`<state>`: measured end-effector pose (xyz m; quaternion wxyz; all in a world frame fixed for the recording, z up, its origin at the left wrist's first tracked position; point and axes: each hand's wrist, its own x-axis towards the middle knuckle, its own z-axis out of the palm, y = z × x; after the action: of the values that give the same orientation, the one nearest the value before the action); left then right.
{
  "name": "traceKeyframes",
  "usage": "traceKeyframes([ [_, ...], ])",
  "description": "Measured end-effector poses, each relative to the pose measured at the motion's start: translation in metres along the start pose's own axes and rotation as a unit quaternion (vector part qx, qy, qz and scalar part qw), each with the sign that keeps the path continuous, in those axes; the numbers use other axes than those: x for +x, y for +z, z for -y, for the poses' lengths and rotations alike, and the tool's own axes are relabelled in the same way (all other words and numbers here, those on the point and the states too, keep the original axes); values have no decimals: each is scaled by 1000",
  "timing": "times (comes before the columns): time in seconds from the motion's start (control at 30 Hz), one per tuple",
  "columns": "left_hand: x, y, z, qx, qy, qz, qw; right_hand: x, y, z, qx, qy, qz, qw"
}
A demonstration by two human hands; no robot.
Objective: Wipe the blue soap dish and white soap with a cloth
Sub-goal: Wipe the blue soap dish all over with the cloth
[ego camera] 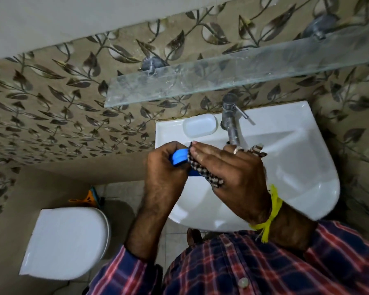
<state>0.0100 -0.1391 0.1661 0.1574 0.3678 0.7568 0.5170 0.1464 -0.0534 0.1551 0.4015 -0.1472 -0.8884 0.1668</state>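
Over the near left rim of the one white basin (307,188), a person's two hands meet. The left hand (164,167) has its fingers closed around the single blue soap dish (179,156), which shows only as a blue edge between the hands, held up in the air just above the basin's left side. The right hand (228,167) lies with its fingers stretched flat, pressing one checked brown-and-white cloth (202,169) against the dish; a loose end of the cloth sticks out past the knuckles on the far side. That hand wears one ring (237,149) and a yellow thread (272,211) tied round the wrist. Both sleeves belong to a red-and-blue plaid shirt (264,267).

On the far left ledge of the basin sits one pale, rounded white soap (200,125), apart from the hands and just left of the single steel tap (230,118). Whether it rests straight on the ledge or in something I cannot tell.

Above the tap, one glass shelf (222,75) runs along the leaf-patterned tiles (51,99), held by two metal brackets. Down to the left, one white toilet (66,241) stands with its lid shut, and something orange (87,198) sits on the floor behind it, too dim to make out.
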Motion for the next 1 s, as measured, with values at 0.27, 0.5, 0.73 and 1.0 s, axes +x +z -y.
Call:
traceKeyframes([
  [0.27,-2,17,6,-52,-8,-46,998,0,-4,-10,-22,30,56,998],
  [0.5,-9,23,10,-61,-16,-65,996,-3,-8,-17,-31,99,53,993],
  [0.73,-10,23,9,-59,9,-77,995,-1,-9,-14,-24,96,28,995],
  [1.0,-5,22,8,-86,29,-85,992,7,-16,-13,-38,105,29,993],
])
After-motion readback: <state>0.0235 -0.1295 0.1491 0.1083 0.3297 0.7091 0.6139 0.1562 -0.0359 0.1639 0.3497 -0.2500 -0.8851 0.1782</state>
